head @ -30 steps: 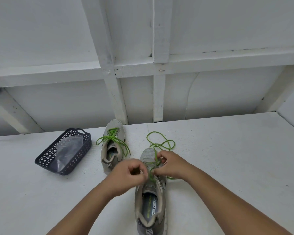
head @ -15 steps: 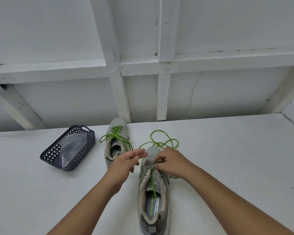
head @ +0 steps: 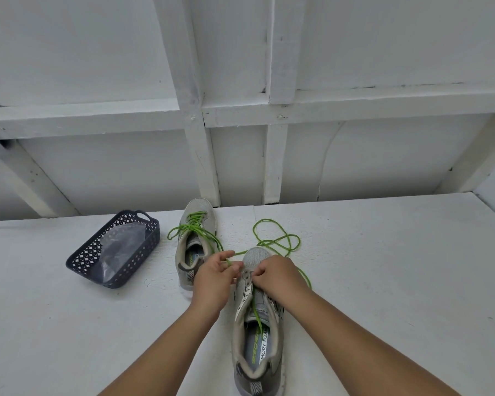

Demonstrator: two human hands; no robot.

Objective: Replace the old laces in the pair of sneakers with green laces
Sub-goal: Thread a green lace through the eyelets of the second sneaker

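Pinched between my left hand's (head: 213,277) thumb and forefinger is a strand of the green lace (head: 277,242), just left of the near sneaker's (head: 256,310) toe end, while my right hand (head: 277,277) is curled down on the eyelet row there, fingertips pinching at the upper; whether they also hold lace I cannot tell, since the knuckles hide it. Only the head view shows this. The near sneaker lies with its long axis running straight away from me, heel toward my body and toe toward the wall, so the eyelets run along that same line between my two hands. From my left pinch the lace leads right and away across the toe, then falls into loose loops on the table (head: 383,281) beyond and to the right of the toe; another run trails back along the sneaker's right side past my right wrist. A short green length also lies down the tongue toward the heel. I judge the next pull goes leftward, and my left hand is the one placed for it. That way is tight: the far sneaker (head: 195,241), already laced in green, sits just beside my left hand, its loose ends close to my fingers, so I could snag them. A basket (head: 112,252) stands well apart to the left. Rightward the table is open.
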